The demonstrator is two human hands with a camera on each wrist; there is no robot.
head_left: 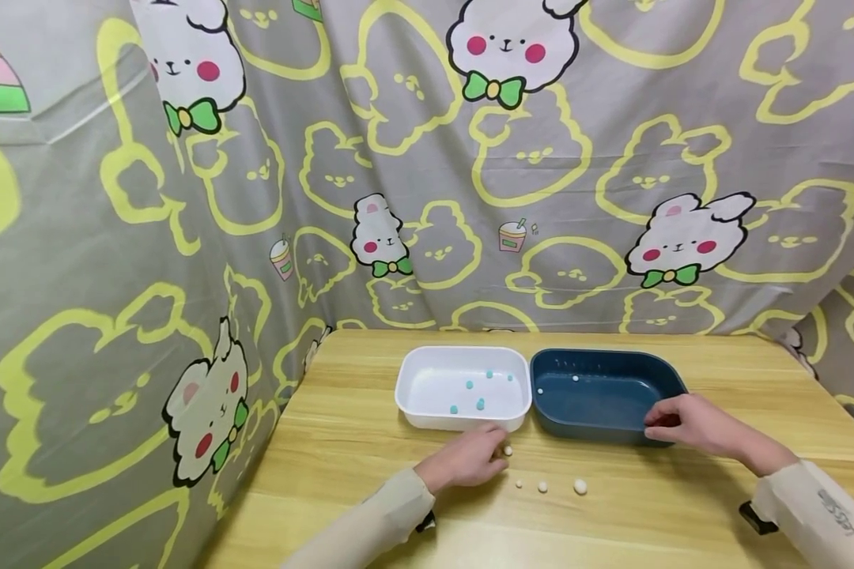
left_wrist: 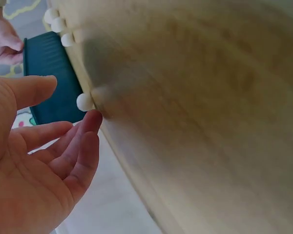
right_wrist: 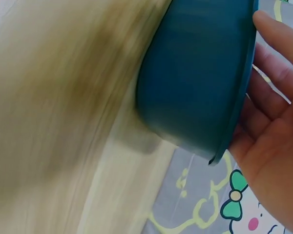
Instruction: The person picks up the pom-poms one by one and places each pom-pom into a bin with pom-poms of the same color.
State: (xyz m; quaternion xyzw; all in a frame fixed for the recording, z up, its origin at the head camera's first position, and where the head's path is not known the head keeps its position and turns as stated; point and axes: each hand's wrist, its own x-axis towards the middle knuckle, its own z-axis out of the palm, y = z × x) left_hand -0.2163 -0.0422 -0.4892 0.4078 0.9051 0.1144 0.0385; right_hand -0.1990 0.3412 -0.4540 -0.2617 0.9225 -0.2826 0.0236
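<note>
My left hand is over the wooden table just in front of the white tray. Beside its fingertips lies a small white ball; the left wrist view shows the thumb and fingers spread, with nothing pinched. My right hand holds the right front corner of the dark blue tray, its thumb at the rim and its fingers behind the wall. Several small teal balls sit inside the white tray. In the dark blue tray are two small white balls.
In front of the trays, a tiny white ball, a slightly bigger white ball and a large white ball lie in a row on the wooden table. A patterned grey curtain hangs behind and to the left.
</note>
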